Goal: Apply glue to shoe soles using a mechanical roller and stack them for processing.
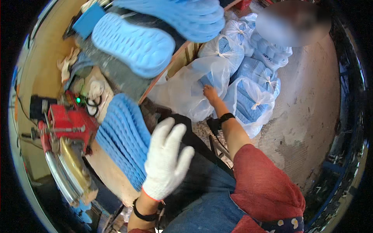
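Observation:
My left hand (167, 159) wears a white knitted glove and is raised over my lap, fingers apart, holding nothing. Just beside it, a row of blue dimpled shoe soles (122, 134) leans on the bench. My bare right hand (211, 94) reaches out to a slack, clear plastic bag (184, 93) with its fingers curled at the bag's mouth. Something blue (206, 79) shows at these fingertips; whether they grip it or the film is unclear. On the dark table ahead lie a pale blue sole (132, 42) and a larger stack of soles (182, 17).
Tied clear bags (254, 99) full of blue soles crowd the floor on the right. A red vise (72, 122) stands on the left of the bench, near scissors (93, 106) and a blue box (88, 20). Another person (293, 23), blurred, is at the far right.

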Demonstrator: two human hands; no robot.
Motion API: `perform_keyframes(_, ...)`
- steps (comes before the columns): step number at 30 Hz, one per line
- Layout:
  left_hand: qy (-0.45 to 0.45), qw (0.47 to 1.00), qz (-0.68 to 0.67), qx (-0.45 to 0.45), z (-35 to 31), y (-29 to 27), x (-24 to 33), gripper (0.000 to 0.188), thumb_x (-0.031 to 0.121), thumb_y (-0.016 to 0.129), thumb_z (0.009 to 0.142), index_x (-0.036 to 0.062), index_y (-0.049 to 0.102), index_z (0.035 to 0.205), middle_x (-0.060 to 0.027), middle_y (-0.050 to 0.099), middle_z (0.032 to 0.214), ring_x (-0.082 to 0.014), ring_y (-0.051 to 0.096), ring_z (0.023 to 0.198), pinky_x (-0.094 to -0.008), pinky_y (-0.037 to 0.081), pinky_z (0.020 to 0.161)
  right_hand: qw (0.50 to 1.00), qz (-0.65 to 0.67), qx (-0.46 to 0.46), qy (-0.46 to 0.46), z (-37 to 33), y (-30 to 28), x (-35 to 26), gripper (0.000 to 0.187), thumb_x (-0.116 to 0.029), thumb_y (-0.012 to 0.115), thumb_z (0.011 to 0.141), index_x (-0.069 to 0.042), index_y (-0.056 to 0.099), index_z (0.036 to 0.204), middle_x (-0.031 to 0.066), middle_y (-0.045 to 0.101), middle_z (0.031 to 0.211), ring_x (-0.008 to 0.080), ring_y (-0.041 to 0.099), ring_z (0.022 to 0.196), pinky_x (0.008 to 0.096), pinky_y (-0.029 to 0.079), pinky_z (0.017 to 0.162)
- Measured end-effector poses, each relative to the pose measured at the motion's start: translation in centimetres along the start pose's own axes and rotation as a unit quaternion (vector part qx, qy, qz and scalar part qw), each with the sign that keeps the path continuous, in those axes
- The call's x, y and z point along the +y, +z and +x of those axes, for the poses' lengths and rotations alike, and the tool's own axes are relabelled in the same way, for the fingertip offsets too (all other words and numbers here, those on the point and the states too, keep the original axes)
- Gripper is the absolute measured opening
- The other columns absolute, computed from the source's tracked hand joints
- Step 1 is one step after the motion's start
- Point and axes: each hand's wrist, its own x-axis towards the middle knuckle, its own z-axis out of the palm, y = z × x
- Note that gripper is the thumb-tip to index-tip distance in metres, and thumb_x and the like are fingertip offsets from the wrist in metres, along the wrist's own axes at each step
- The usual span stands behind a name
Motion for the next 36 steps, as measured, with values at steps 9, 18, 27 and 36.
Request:
perform_keyframes(9,-0.075,0.985,0.048,-0.146,4.2,2.5,-1.5,0.053,0.009,0.067,0.075,0.0026,0.048,0.124,-0.0233,0.044,0.13,-0.0392,0.048,0.116,-0.04,0.041,0.096,0.602,0.545,0.374,0.448,-0.4,14.1,-4.9,0.047,-0.033,0.069,0.081,-0.006,0.048,0.113,0.0104,0.055,0.09,0.0204,0.054,0.068,0.0357,0.048,0.055)
perform_keyframes(18,-0.141,0.977,-0.013,-0.16,7.9,4.5,-2.5,0.049,0.001,0.063,0.072,-0.0015,0.052,0.12,-0.0227,0.044,0.131,-0.0391,0.045,0.12,-0.0403,0.036,0.101,0.926,-0.135,0.227,0.271,-2.9,9.2,-0.3,0.066,-0.036,0.076,0.07,-0.005,0.05,0.122,0.0242,0.059,0.103,0.0404,0.056,0.098,0.0425,0.046,0.084)
perform_keyframes(27,-0.188,0.971,-0.019,-0.149,7.9,4.9,-3.6,0.05,-0.001,0.061,0.071,-0.0014,0.051,0.12,-0.0215,0.045,0.13,-0.0374,0.041,0.124,-0.0402,0.03,0.106,0.93,0.131,0.167,0.301,-0.5,9.1,1.5,0.053,-0.037,0.067,0.079,0.001,0.057,0.115,0.0176,0.058,0.115,0.0326,0.055,0.108,0.0371,0.043,0.092)
perform_keyframes(36,-0.132,0.984,0.01,-0.116,7.0,2.9,-3.0,0.048,0.008,0.067,0.077,-0.0004,0.051,0.122,-0.0238,0.047,0.128,-0.0387,0.05,0.114,-0.0381,0.043,0.095,0.962,-0.07,0.212,0.157,4.1,3.7,-14.7,0.058,-0.028,0.068,0.077,0.0,0.049,0.125,0.0149,0.055,0.121,0.0256,0.053,0.113,0.0337,0.042,0.095)
